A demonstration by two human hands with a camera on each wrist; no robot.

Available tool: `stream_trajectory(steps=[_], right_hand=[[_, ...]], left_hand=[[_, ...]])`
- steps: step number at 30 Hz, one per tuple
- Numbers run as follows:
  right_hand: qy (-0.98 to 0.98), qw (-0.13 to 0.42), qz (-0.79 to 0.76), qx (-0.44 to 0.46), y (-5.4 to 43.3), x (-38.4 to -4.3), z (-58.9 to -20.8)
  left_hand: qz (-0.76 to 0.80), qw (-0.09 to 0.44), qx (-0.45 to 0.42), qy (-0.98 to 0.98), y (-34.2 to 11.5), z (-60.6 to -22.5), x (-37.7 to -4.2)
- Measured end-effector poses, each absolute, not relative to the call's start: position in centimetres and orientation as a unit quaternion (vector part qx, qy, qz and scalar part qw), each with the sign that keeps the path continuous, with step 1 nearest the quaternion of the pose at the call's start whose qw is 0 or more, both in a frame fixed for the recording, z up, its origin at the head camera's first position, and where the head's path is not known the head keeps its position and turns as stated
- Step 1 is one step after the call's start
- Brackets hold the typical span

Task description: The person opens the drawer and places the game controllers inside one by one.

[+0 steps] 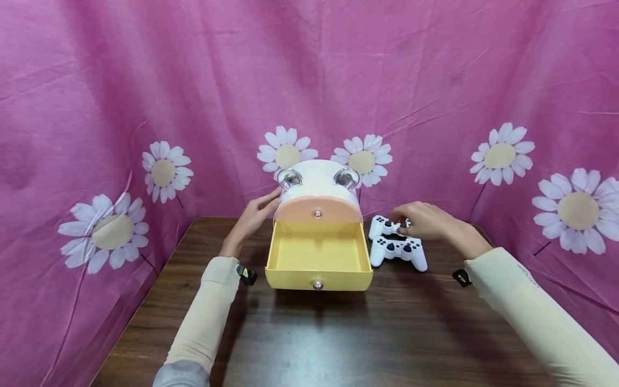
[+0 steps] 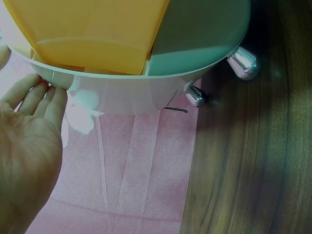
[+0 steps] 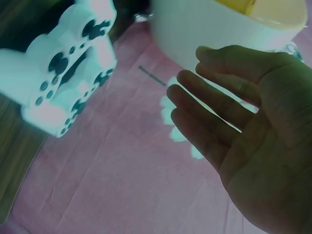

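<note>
A white rounded drawer box point(image 1: 316, 180) with two clear, ring-rimmed eyes on top stands near the back of the table. Its lower yellow drawer point(image 1: 319, 280) is pulled out and has nothing inside; the peach upper drawer point(image 1: 297, 208) is closed. My left hand point(image 1: 253, 216) rests its fingertips against the box's left side, palm visible in the left wrist view. To the right of the box, my right hand point(image 1: 427, 220) hovers over two white game controllers, one behind point(image 1: 379, 226) and one in front point(image 1: 397, 251). Its fingers are loosely bent, and the right wrist view shows nothing in them.
Short silver feet point(image 2: 243, 63) hold the box up from the dark wooden table point(image 1: 319, 338). A pink curtain point(image 1: 217, 107) with large white daisies hangs right behind the table and along both sides.
</note>
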State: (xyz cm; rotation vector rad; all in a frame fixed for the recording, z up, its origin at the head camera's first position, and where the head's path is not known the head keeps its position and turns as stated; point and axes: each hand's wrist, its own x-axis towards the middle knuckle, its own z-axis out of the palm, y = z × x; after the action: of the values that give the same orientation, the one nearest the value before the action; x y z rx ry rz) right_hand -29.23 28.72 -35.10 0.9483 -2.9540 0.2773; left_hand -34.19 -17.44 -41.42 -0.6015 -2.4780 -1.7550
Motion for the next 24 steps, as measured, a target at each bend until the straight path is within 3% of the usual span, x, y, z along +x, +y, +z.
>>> stream_trajectory(steps=[13, 24], right_hand=[[-0.946, -0.095, 0.088, 0.298, 29.5, -31.5, -37.6], [-0.940, -0.113, 0.100, 0.306, 29.8, -32.4, -39.9]], left_hand=[[-0.571, 0.014, -0.197, -0.797, -17.3, -41.6, -34.8], [-0.567, 0.028, -0.203, -0.798, -17.2, -41.5, -34.4]])
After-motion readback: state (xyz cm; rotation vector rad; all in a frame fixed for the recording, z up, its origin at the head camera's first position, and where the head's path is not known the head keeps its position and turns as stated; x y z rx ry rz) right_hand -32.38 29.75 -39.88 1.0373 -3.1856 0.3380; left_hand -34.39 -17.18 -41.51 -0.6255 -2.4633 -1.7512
